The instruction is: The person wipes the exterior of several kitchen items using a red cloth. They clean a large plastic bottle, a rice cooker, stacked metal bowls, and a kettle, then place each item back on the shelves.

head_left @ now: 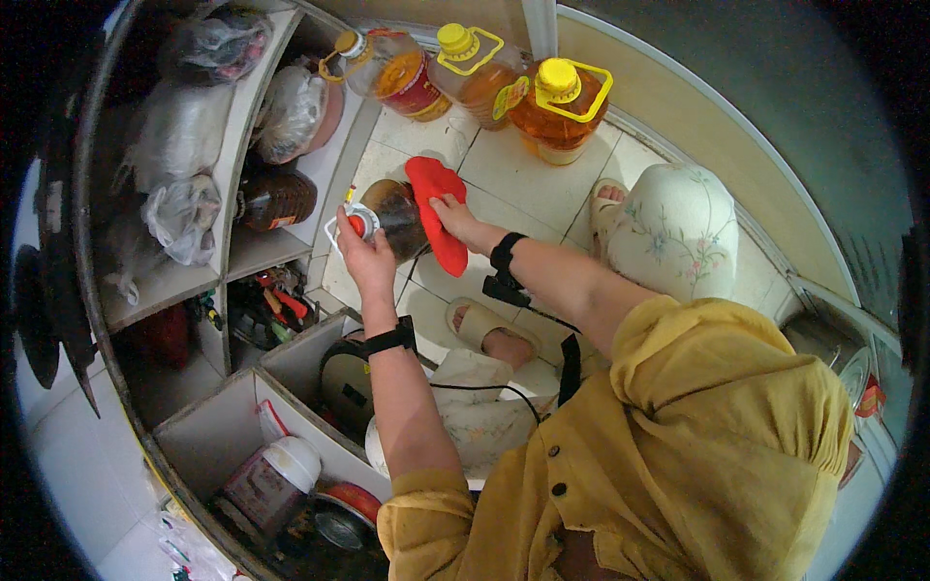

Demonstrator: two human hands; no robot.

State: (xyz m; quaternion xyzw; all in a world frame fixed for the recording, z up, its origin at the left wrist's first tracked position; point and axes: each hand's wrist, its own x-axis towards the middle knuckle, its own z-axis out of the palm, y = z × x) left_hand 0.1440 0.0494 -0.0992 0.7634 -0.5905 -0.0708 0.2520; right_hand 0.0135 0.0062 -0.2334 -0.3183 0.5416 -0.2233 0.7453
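A large plastic jug (397, 213) with dark contents, a red cap and a white ring handle lies tilted between my hands above the tiled floor. My left hand (368, 259) grips it at the neck, by the cap. Against its far end my right hand (451, 219) presses a bright red cloth (441, 184), fingers closed on the fabric. The cloth covers the jug's base, so that end is hidden.
By the far wall stand an oil jug with an orange cap (402, 82), a yellow-capped jug (477, 77) and a fuller yellow-capped jug (562, 111). To the left, cabinet shelves (247, 126) hold bagged goods and a dark bottle (276, 200). Pans and a bowl (294, 463) fill lower compartments.
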